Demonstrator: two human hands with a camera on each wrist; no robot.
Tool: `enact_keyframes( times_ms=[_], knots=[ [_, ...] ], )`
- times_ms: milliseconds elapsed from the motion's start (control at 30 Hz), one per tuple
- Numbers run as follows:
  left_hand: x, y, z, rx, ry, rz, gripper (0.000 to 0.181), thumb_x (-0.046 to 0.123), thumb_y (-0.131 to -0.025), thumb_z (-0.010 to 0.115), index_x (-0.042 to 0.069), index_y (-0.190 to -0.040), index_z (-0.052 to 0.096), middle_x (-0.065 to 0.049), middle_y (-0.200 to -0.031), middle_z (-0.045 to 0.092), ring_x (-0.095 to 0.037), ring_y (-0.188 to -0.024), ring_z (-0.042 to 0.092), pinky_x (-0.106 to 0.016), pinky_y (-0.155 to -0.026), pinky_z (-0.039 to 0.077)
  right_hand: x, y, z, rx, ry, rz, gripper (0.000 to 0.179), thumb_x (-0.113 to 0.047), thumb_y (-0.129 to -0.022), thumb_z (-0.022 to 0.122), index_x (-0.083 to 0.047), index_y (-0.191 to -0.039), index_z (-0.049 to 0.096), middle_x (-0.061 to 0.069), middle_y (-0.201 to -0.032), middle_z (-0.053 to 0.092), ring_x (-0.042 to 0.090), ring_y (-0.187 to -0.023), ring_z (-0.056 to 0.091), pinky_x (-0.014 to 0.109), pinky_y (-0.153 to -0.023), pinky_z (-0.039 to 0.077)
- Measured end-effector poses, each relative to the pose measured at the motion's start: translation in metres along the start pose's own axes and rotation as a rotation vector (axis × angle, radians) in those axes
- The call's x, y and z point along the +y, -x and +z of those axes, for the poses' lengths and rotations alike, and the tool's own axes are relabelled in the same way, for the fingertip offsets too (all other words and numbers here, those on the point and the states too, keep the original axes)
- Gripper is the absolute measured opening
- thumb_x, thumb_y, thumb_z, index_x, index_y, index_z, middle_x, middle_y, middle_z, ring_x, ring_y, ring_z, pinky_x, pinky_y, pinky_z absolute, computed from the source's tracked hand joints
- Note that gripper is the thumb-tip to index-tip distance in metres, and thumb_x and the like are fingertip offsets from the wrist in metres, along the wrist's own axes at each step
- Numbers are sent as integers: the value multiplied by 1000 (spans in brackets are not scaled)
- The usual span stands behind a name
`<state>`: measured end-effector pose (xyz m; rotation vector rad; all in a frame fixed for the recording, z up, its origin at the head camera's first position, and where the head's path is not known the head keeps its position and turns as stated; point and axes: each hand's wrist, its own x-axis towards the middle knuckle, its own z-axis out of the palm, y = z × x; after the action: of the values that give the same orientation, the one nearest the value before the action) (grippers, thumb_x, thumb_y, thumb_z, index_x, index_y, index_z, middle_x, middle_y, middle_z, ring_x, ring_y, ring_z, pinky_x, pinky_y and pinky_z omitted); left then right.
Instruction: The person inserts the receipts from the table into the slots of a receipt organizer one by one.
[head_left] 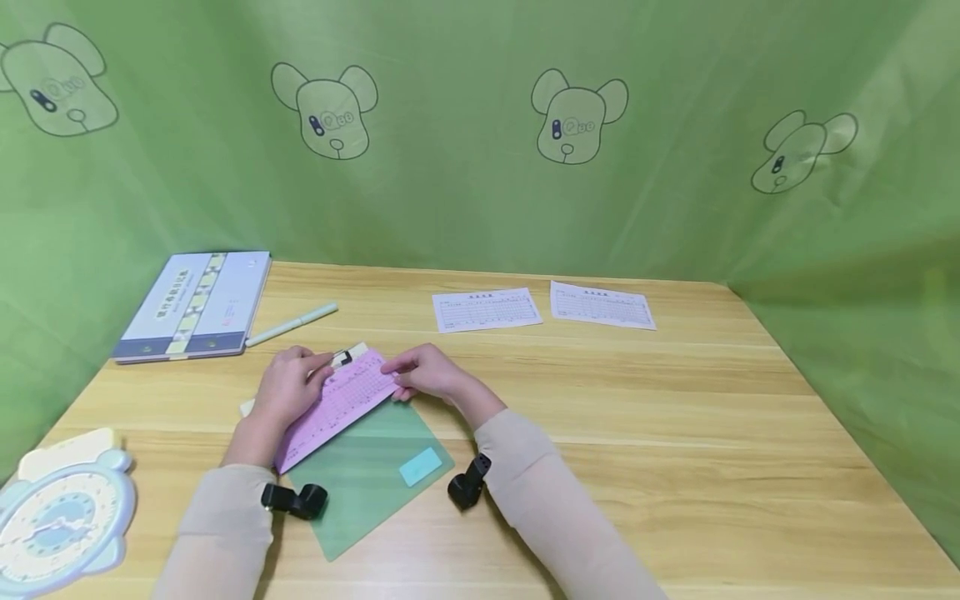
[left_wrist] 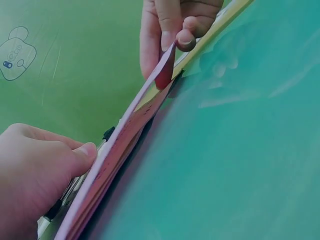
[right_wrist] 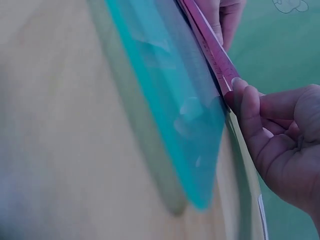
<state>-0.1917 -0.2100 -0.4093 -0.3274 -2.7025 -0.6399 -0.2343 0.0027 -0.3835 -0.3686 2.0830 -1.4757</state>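
Observation:
A clip folder with a see-through green cover (head_left: 375,467) lies at an angle on the table, its cover towards me. A pink printed form (head_left: 341,408) lies slanted along its clip edge, over more sheets seen edge-on in the left wrist view. My left hand (head_left: 288,387) holds the folder at its metal clip (head_left: 342,358), thumb (left_wrist: 87,152) against the clip side. My right hand (head_left: 427,372) pinches the form's right end between thumb and fingers; in the right wrist view these fingers (right_wrist: 250,115) meet at the pink edge. Part of the clip is hidden.
A blue-white book (head_left: 198,304) lies at the back left, with a pale green pen (head_left: 292,323) beside it. Two white printed forms (head_left: 486,310) (head_left: 602,306) lie near the back edge. A blue toy clock (head_left: 67,521) is at the front left. A green curtain (head_left: 457,208) surrounds the table.

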Motion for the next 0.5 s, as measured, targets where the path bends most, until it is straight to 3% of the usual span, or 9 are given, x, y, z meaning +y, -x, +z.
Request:
enact_keyframes(
  times_ms=[500],
  knots=[
    [-2,0,0,8,6,12,25,13,-81,59,1,-102,63,-17,-85,55,-32,-79,49,-44,-71,37,-2,-14,12,53,-20,16,26,12,-79,50,5,-101,60,13,-75,60,15,-52,55,24,-53,49]
  ],
)
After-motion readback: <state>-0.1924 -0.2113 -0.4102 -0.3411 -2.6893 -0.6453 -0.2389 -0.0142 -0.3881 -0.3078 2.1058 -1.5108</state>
